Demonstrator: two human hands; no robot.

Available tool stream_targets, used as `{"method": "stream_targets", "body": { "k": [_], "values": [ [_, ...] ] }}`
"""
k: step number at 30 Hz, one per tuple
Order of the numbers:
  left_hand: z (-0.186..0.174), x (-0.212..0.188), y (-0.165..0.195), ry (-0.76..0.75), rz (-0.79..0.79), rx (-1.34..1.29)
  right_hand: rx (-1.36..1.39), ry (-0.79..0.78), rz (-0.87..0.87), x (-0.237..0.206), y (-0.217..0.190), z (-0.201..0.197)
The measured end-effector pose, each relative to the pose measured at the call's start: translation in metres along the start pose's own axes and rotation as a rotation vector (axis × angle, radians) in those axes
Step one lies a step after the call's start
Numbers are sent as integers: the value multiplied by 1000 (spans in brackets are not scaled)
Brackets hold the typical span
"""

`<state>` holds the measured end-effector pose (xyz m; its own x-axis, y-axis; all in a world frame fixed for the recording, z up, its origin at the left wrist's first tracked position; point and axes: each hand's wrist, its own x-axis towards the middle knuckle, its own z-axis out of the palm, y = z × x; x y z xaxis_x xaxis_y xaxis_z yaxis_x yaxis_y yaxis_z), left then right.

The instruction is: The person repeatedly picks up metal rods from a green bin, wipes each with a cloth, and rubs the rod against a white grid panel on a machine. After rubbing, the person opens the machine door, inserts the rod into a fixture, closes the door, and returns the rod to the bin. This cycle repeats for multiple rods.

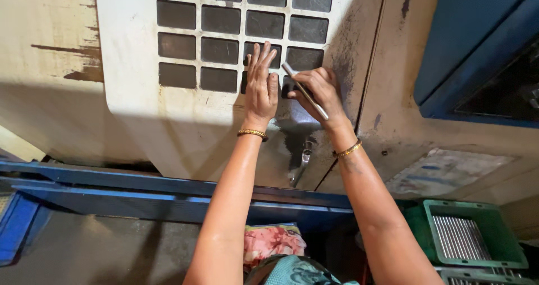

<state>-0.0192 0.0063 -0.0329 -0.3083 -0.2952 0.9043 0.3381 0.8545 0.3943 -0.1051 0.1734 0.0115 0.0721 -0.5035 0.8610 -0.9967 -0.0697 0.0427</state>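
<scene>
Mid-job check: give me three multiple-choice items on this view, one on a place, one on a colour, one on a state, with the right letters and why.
1. Where does the left hand rest?
A. flat on the machine door's grid window
B. on the green crate
C. on the blue rail

2. What colour is the crate at lower right?
A. red
B. green
C. yellow

3. What is the right hand doing?
A. hanging free
B. lying open and flat
C. gripping a slim metal rod

Answers: 1 A, the palm lies spread over the dark panes. 2 B, its rim is plainly green. 3 C, the fingers close around the rod against the door.
</scene>
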Motion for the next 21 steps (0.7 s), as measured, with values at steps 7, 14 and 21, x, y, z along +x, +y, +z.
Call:
{"method": "stream_targets", "body": {
  "k": [7,14,21],
  "values": [
    [6,-8,2,27,-15,19,-158,6,94,-10,8,7],
    [9,-2,3,46,13,10,-112,-38,-72,-8,8,-4],
    [11,0,3,19,4,33,-100,-20,-55,-4,9,-2]
  ]
}}
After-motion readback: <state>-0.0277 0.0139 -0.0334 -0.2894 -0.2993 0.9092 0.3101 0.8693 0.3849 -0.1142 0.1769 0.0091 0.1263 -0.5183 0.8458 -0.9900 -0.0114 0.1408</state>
